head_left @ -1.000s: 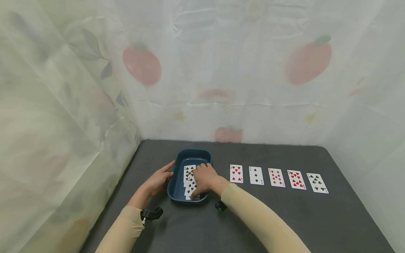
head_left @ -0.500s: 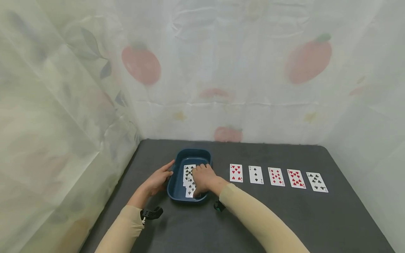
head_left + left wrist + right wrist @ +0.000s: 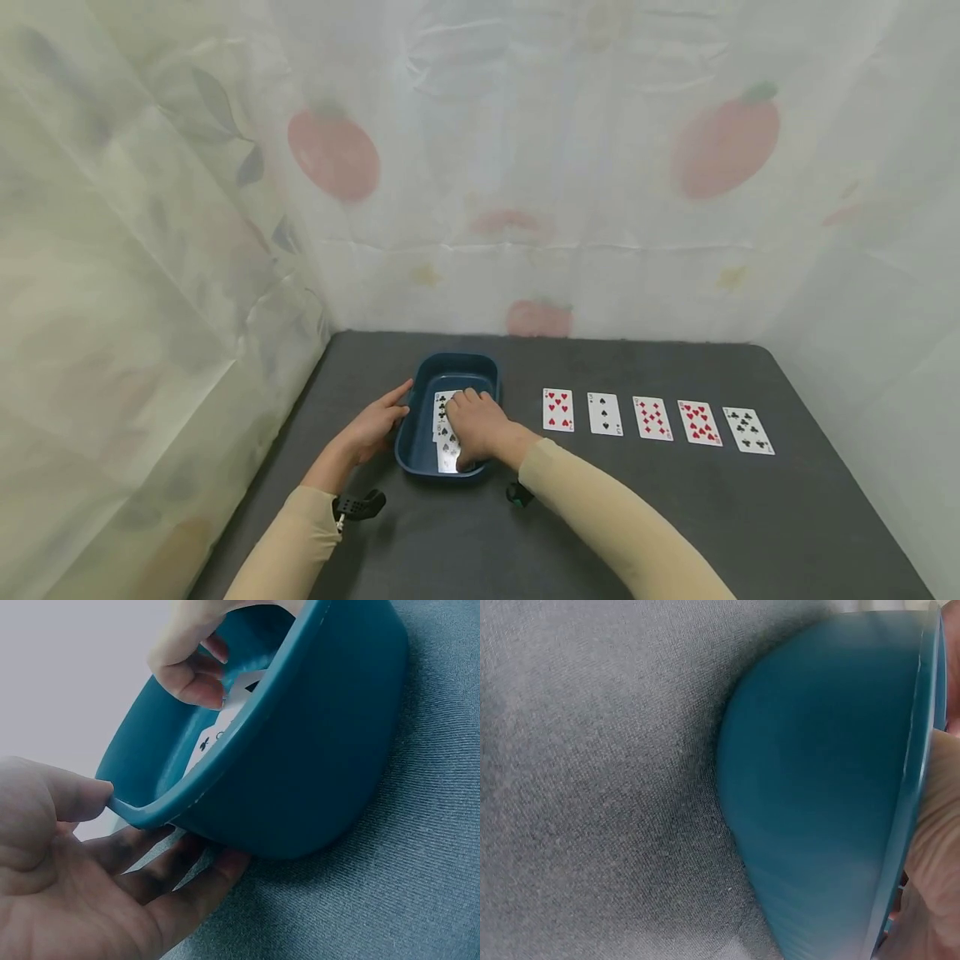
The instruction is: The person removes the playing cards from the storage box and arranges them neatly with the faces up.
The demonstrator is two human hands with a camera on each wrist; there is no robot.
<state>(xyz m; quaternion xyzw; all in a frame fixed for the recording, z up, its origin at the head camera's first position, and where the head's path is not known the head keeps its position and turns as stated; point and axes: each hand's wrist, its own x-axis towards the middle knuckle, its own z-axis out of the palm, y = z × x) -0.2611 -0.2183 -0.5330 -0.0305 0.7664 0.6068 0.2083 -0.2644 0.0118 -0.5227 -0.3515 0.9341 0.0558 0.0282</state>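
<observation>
A deep blue rectangular tub (image 3: 411,467) stands on the dark table with overlapping black-suited playing cards (image 3: 448,452) in it. My left hand (image 3: 375,427) grips its left side; in the left wrist view the thumb (image 3: 88,799) lies at the rim and the fingers (image 3: 191,889) are against the outer wall. My right hand (image 3: 480,427) reaches in over the tub's right side. Its fingers are curled at the cards, thumb toward the near end, and cover their right part. In the right wrist view the tub wall hides most of this hand.
Right of the tub, several face-up playing cards lie in a spaced row, from the seven of hearts (image 3: 558,410) to a clubs card (image 3: 748,431) at the far end. Pale fruit-printed curtains (image 3: 480,167) enclose the table (image 3: 600,508) behind and at the sides.
My right hand has shifted slightly left over the cards, covering more of them. The lowest visible card has moved a little and now catches the light. My left hand stays on the tub.
</observation>
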